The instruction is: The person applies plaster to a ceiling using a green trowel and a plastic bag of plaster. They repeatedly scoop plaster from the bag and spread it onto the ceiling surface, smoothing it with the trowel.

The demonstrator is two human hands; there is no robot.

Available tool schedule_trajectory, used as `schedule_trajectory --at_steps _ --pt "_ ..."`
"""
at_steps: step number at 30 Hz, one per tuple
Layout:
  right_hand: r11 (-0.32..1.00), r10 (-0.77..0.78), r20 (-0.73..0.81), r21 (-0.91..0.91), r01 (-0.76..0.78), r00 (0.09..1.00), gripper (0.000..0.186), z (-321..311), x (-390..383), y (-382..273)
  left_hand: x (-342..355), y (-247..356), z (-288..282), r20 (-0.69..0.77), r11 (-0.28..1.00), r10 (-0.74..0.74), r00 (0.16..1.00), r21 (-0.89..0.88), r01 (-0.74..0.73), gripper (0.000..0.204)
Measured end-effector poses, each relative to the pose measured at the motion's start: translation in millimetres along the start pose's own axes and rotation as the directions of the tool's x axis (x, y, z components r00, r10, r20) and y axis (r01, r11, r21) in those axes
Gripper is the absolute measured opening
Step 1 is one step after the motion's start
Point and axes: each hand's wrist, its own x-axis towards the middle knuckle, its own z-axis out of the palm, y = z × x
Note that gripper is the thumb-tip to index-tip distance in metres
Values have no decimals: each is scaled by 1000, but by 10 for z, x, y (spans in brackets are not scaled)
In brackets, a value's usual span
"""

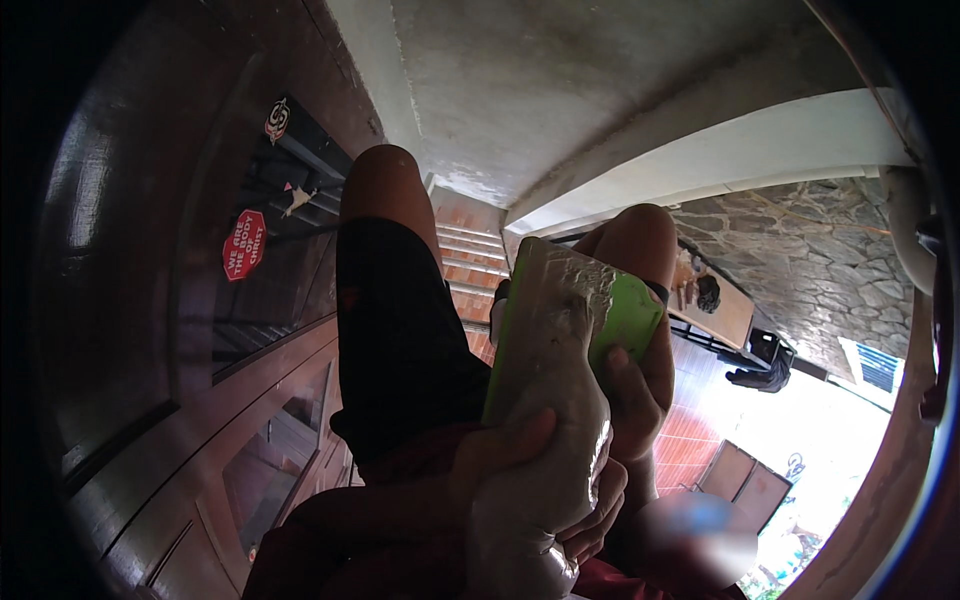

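Observation:
A grey, wet-looking clay-like form (pixel 555 380), shaped somewhat like an ankle and foot, lies along a green slab (pixel 628 310) held above my lap. My left hand (pixel 505 455) comes in from the lower left and wraps round the narrower lower part of the form, thumb on top; fingers show at its right side. With its thumb on the face of the slab, my right hand (pixel 632 405) grips the slab's right edge. Ridges of the grey material are smeared over the slab's upper part. The form's lower end is partly hidden by my hands.
My bent knees, in dark shorts (pixel 400 310), rise on both sides. Left stands a dark wooden door (pixel 130 230) with glass panes and a red sticker (pixel 244 245). Tiled steps (pixel 470 245) lie beyond; a wooden table (pixel 722 305) and a stone wall (pixel 810 240) are at right.

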Motion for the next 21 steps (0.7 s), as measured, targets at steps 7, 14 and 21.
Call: schedule_trajectory --at_steps 7,14,21 --pt "1000 -5 24 11 5 1000 55 -1 10 -2 -48 -23 133 -153 1000 -5 988 3 5 55" --pt "1000 2 -11 -3 -2 1000 58 -4 -6 -33 -18 -3 14 71 1000 4 997 -19 -3 53" --pt "1000 -14 -5 -10 14 1000 58 7 35 -50 -47 -37 -17 66 999 -16 998 -27 18 57"
